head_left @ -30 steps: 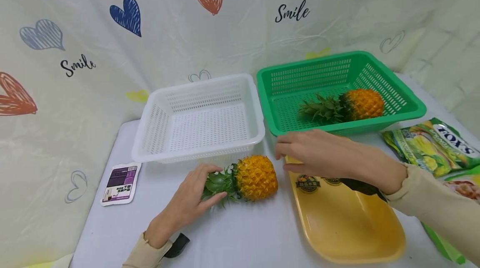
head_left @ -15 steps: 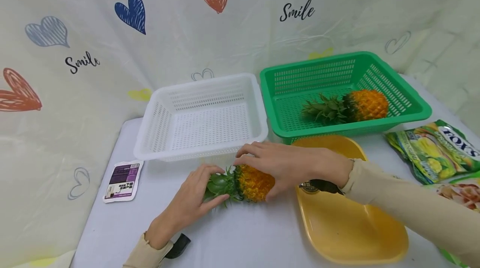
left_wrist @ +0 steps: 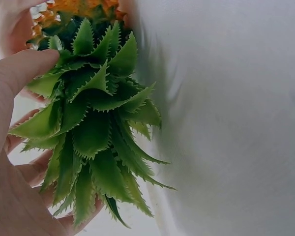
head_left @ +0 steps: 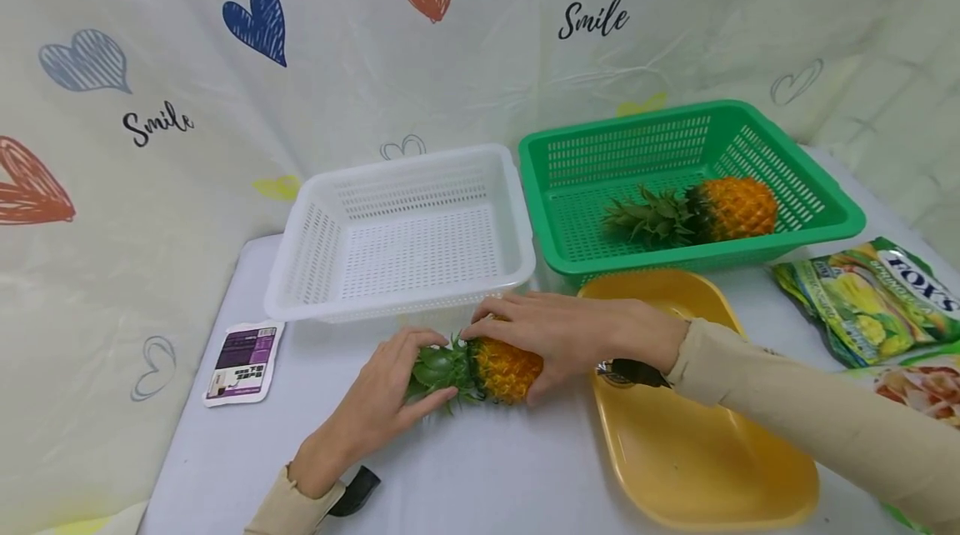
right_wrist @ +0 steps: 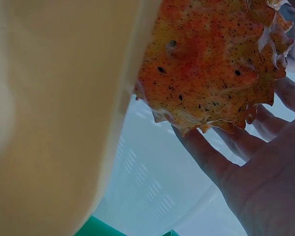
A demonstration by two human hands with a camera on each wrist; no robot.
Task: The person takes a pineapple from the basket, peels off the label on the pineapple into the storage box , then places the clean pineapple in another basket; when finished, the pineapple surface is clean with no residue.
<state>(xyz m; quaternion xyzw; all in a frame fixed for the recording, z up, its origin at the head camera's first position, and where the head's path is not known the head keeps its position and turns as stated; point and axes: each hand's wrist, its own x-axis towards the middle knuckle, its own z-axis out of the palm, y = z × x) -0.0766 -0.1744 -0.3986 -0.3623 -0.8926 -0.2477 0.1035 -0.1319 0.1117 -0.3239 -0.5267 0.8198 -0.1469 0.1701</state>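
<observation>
An orange pineapple [head_left: 504, 372] with a green crown [head_left: 441, 368] lies on its side on the white table, crown to the left. My left hand [head_left: 375, 392] holds it by the crown, and in the left wrist view the thumb and fingers lie round the serrated leaves [left_wrist: 96, 123]. Over the fruit's right end, my right hand [head_left: 558, 335] grips the body from above, hiding part of it. Seen by the right wrist camera, the spiky orange skin [right_wrist: 201, 69] sits against the curved fingers [right_wrist: 206, 152].
Behind the hands stands a white basket [head_left: 401, 297]. A green basket [head_left: 795, 247] to its right has another pineapple [head_left: 735, 208] in it. The yellow tray [head_left: 705, 468] lies under my right forearm. Snack bags [head_left: 873, 297] are at the right, a purple-white packet [head_left: 243, 362] at the left.
My right hand has moved left from above the yellow tray onto the pineapple's body and now grips it. The left hand stays at the crown.
</observation>
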